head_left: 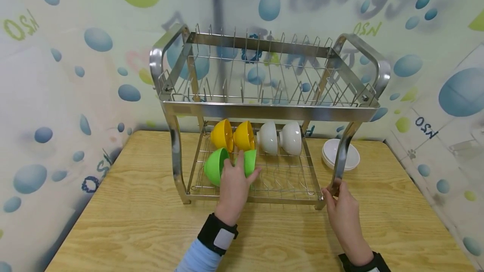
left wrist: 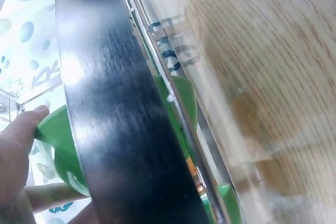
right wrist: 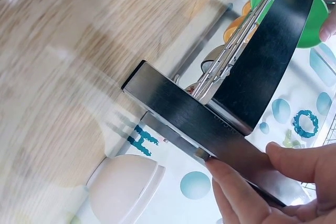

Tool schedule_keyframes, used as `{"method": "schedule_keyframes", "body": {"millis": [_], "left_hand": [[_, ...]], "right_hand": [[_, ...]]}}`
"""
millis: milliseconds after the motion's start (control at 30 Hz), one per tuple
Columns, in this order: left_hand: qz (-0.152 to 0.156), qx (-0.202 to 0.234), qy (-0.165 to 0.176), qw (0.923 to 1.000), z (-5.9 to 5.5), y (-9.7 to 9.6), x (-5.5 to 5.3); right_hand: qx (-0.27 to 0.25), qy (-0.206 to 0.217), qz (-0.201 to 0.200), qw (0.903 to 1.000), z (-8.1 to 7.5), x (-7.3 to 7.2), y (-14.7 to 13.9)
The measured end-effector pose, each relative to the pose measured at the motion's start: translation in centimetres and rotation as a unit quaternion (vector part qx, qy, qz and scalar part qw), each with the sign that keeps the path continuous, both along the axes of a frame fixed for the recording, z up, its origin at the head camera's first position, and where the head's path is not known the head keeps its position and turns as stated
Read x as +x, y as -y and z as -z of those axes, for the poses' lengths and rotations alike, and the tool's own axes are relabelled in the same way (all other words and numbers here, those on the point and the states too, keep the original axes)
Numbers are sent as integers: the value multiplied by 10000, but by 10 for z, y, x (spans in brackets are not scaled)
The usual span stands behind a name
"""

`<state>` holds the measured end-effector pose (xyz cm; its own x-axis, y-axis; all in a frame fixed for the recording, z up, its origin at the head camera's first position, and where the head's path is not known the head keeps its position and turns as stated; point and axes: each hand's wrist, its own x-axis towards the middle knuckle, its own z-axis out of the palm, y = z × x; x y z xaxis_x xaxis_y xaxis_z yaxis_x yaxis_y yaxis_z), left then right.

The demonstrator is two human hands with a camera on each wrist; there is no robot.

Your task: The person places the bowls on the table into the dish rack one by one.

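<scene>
On the lower tier of a metal dish rack (head_left: 272,112), my left hand (head_left: 233,190) holds a small green bowl (head_left: 250,161) standing on its side. In the left wrist view, thumb and fingers sit around the green bowl (left wrist: 60,142), part of it hidden behind the rack's front bar. A second green bowl (head_left: 214,166) leans just left of that hand. My right hand (head_left: 345,215) grips the rack's front right leg (right wrist: 184,106) low down, thumb on one side and fingers on the other.
Behind the green bowls, two yellow bowls (head_left: 220,134) and two white bowls (head_left: 268,138) stand sideways in a row. The rack's upper tier has upright wire dividers (head_left: 242,91). Stacked white bowls (head_left: 342,154) sit on the wooden table (head_left: 124,205) to the right.
</scene>
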<state>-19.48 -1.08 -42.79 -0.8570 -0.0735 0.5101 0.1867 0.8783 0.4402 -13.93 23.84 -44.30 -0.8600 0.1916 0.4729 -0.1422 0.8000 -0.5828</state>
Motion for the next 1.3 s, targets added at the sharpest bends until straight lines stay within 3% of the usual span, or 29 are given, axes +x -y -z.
{"method": "schedule_keyframes", "body": {"millis": [167,500,833,1300], "left_hand": [[-19,-61,90,9999,0,0,1],[-117,-381,-49,9992,-2,3,0],[-23,-395,520,9979,-7,5,3],[12,-188,235,9995,-9,5,3]], "right_hand": [[-39,38,5,10000,0,0,1],[99,-23,18,9999,0,1,1],[55,91,40,9999,-2,1,1],[-99,301,213,9993,-5,-1,0]]}}
